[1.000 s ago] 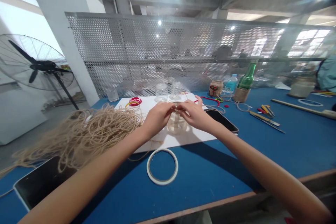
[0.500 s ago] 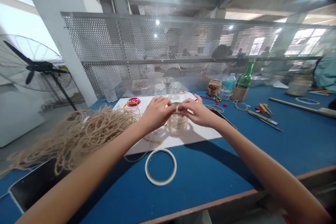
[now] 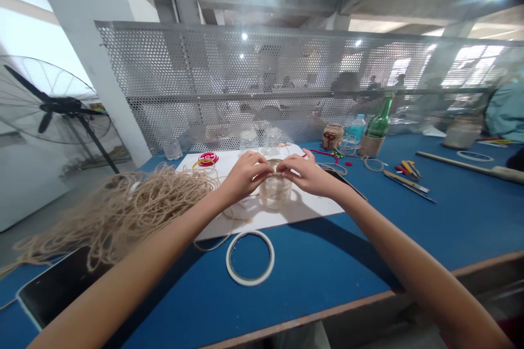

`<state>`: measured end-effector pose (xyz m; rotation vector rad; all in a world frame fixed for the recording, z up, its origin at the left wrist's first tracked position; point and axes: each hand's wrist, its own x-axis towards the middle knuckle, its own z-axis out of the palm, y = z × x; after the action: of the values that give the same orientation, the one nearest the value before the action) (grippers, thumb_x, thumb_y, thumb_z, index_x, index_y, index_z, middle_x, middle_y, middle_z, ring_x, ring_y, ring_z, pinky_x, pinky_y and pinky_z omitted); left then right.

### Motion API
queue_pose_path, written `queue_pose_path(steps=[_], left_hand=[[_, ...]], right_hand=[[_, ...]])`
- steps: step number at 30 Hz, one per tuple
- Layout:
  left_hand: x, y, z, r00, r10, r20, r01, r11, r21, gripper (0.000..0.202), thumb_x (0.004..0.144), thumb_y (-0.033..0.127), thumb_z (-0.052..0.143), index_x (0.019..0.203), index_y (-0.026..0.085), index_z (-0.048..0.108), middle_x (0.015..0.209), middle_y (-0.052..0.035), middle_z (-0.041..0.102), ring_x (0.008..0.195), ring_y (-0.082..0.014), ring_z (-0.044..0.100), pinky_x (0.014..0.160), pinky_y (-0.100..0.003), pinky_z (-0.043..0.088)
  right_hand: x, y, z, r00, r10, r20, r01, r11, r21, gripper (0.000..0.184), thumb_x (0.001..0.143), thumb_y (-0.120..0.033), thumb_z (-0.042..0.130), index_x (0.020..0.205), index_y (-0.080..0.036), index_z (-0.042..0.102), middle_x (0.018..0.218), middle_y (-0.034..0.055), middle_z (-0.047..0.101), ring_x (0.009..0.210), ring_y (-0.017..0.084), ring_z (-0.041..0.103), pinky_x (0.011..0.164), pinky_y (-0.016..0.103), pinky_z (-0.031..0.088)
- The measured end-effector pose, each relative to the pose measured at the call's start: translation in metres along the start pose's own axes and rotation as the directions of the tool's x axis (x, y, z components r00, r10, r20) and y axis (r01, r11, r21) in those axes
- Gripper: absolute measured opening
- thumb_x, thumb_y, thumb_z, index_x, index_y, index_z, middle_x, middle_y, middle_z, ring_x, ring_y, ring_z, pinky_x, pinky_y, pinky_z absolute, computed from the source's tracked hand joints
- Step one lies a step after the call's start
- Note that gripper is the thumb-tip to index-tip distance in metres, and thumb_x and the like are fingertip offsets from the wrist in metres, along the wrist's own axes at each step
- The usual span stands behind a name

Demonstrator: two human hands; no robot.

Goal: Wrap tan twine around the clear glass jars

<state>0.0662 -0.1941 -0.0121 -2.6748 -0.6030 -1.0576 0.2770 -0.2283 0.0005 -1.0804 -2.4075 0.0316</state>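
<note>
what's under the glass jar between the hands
The glass jar stands on a white board, with loose jute twine lying on the board to its left. The patch directly beneath its base is covered by the jar and cannot be made out.

This is a craft workshop in a bare industrial building: a long blue-topped workbench (image 3: 327,251) carries a heap of jute twine (image 3: 139,212), small hand tools (image 3: 405,180) and a green glass bottle (image 3: 380,122) with a twine-wrapped base. Raw concrete beams (image 3: 266,2) and a concrete pillar (image 3: 90,49) frame the room, with a pedestal fan (image 3: 53,103) beside the pillar. A perforated metal screen (image 3: 262,60) divides the space, and other people (image 3: 347,83) show dimly through it
</note>
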Motion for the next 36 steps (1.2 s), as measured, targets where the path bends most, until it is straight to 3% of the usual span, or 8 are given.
queue_pose_path(steps=[9,15,26,32,36], left_hand=[[-0.003,0.006,-0.006,0.998,-0.056,-0.002,0.056,0.997,-0.049,0.022,0.088,0.024,0.048,0.105,0.022,0.061,0.09,-0.006,0.056,0.086,-0.0175,0.048,0.079,-0.033,0.038],[-0.004,0.006,-0.002,0.997,-0.082,0.005,0.082,0.996,0.02,0.017,0.087,0.025,0.05,0.098,0.021,0.061,0.091,-0.0059,0.055,0.088,-0.0183,0.047,0.08,-0.034,0.038],[0.002,0.007,-0.006,0.997,0.035,0.07,-0.051,0.971,0.234,0.016,0.088,0.022,0.044,0.093,0.02,0.059,0.09,-0.0057,0.057,0.088,-0.0187,0.045,0.083,-0.035,0.035],[0.01,0.009,-0.006,0.991,0.063,0.121,-0.088,0.972,0.216,0.015,0.086,0.021,0.046,0.09,0.018,0.06,0.089,-0.0065,0.057,0.087,-0.0191,0.047,0.082,-0.036,0.036],[0.014,0.017,-0.009,0.988,0.032,0.153,-0.056,0.986,0.16,0.019,0.087,0.02,0.043,0.087,0.016,0.062,0.083,-0.0075,0.055,0.079,-0.0177,0.047,0.07,-0.031,0.039]], right_hand=[[-0.001,0.002,0.001,1.0,-0.003,0.002,0.003,1.0,0.024,0.017,0.09,-0.025,0.04,0.098,-0.024,0.055,0.098,0.0024,0.064,0.102,0.018,0.053,0.103,0.058,0.004],[-0.001,0.001,0.001,1.0,-0.009,0.0,0.009,1.0,0.0,0.018,0.091,-0.025,0.039,0.098,-0.024,0.055,0.097,0.002,0.065,0.101,0.018,0.054,0.103,0.056,0.011],[-0.001,-0.002,-0.001,1.0,-0.01,-0.008,0.01,1.0,-0.024,0.018,0.089,-0.021,0.04,0.096,-0.024,0.056,0.095,0.0019,0.064,0.101,0.017,0.053,0.103,0.056,0.009],[-0.003,0.0,-0.006,0.999,-0.012,-0.031,0.01,0.996,-0.085,0.018,0.088,-0.022,0.041,0.092,-0.024,0.059,0.092,0.002,0.065,0.104,0.019,0.051,0.102,0.056,0.004],[-0.006,0.0,-0.01,0.998,-0.021,-0.052,0.015,0.992,-0.125,0.021,0.087,-0.024,0.041,0.09,-0.024,0.061,0.093,0.0025,0.065,0.103,0.02,0.051,0.101,0.056,0.003]])
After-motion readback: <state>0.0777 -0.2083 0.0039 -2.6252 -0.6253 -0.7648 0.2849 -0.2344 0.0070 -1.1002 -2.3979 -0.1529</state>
